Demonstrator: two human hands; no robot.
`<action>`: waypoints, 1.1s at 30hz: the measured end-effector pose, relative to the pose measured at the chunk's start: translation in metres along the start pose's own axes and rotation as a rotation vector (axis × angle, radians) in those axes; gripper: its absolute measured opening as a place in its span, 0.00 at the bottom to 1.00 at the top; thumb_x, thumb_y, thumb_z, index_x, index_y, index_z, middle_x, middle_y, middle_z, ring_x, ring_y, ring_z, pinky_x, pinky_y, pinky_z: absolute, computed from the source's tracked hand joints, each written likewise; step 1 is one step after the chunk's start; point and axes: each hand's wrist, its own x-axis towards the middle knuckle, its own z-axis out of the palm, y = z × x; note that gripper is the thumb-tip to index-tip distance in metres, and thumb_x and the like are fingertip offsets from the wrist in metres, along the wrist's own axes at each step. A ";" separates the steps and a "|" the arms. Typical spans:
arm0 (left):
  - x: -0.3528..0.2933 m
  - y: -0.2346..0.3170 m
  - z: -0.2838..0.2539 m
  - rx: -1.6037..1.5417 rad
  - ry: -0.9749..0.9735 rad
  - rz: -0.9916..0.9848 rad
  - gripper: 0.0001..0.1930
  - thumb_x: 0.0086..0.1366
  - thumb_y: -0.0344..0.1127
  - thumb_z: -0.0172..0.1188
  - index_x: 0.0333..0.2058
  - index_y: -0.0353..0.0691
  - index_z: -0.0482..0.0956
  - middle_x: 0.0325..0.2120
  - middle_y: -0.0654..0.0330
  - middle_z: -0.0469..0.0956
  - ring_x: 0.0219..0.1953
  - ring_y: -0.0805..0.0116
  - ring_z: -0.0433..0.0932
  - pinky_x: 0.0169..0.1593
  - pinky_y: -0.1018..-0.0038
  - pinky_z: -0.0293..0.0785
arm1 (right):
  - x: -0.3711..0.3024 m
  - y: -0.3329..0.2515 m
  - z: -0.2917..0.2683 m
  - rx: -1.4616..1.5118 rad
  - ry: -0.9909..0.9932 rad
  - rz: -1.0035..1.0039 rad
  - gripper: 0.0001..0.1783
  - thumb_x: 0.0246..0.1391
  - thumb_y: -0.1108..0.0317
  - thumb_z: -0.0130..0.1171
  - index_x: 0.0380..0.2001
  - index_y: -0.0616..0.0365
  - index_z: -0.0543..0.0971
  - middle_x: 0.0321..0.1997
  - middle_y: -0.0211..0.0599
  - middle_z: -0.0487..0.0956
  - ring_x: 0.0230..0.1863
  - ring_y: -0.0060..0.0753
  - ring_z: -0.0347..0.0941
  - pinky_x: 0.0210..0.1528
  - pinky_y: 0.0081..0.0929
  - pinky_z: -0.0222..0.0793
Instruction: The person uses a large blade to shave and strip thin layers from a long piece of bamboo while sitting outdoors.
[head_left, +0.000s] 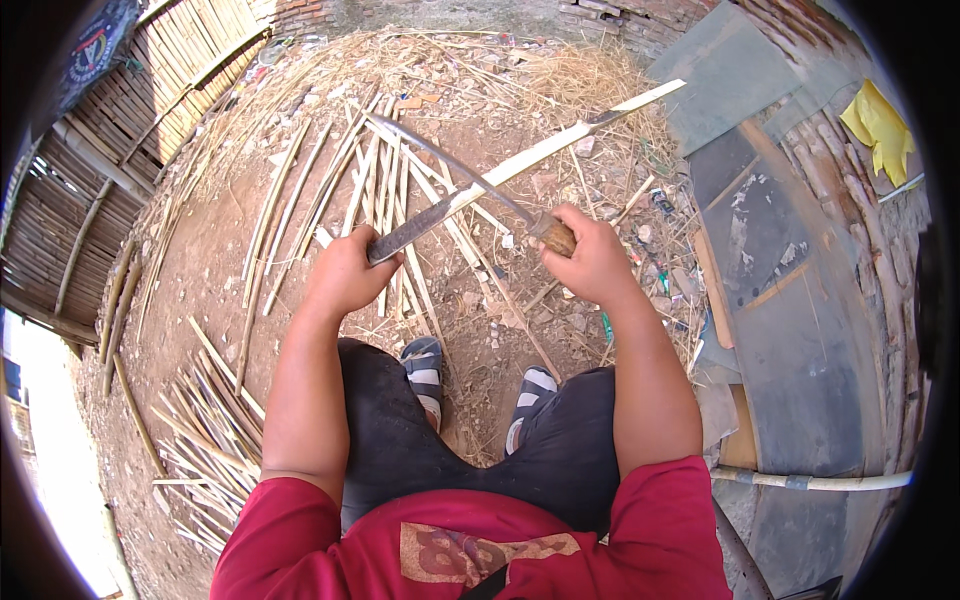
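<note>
My left hand is closed round the near end of a long split bamboo strip, dark on its near part and pale where the inner wood shows. The strip slants up to the far right, off the ground. My right hand grips the wooden handle of a long, thin-bladed knife, its blade pointing up and left. Blade and strip cross in front of me; I cannot tell whether the edge is biting into the bamboo. Beyond both hands, several loose bamboo strips lie across the dirt.
A pile of thin bamboo sticks lies at the lower left. A woven bamboo wall stands left. Dark sheets and a yellow cloth or plastic piece are on the right. Straw and rubble cover the far ground. My sandalled feet are below.
</note>
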 end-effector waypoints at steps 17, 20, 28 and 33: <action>-0.006 0.013 0.003 -0.017 0.176 0.071 0.16 0.59 0.45 0.66 0.35 0.36 0.79 0.28 0.43 0.82 0.35 0.42 0.83 0.41 0.53 0.77 | 0.013 -0.001 0.024 -0.353 0.277 -0.313 0.13 0.45 0.65 0.67 0.32 0.56 0.76 0.28 0.46 0.81 0.32 0.56 0.79 0.34 0.49 0.73; -0.005 0.007 0.001 0.017 0.185 0.027 0.15 0.59 0.43 0.66 0.35 0.36 0.79 0.28 0.43 0.82 0.36 0.42 0.83 0.42 0.53 0.77 | 0.019 0.018 0.014 -0.309 0.371 -0.124 0.13 0.46 0.64 0.68 0.34 0.56 0.76 0.28 0.46 0.81 0.32 0.55 0.79 0.34 0.49 0.73; -0.007 0.026 0.006 0.049 0.117 0.029 0.15 0.58 0.41 0.64 0.40 0.38 0.80 0.32 0.44 0.83 0.39 0.44 0.83 0.45 0.54 0.78 | 0.014 0.007 0.026 -0.347 0.252 -0.226 0.14 0.47 0.63 0.69 0.36 0.53 0.77 0.28 0.43 0.81 0.33 0.54 0.80 0.36 0.49 0.73; -0.009 0.026 0.003 0.090 0.089 0.007 0.17 0.57 0.40 0.64 0.42 0.37 0.79 0.35 0.45 0.83 0.41 0.46 0.83 0.47 0.54 0.78 | 0.019 0.022 0.013 -0.189 0.229 -0.062 0.13 0.48 0.64 0.67 0.35 0.53 0.76 0.28 0.44 0.80 0.34 0.55 0.79 0.36 0.49 0.73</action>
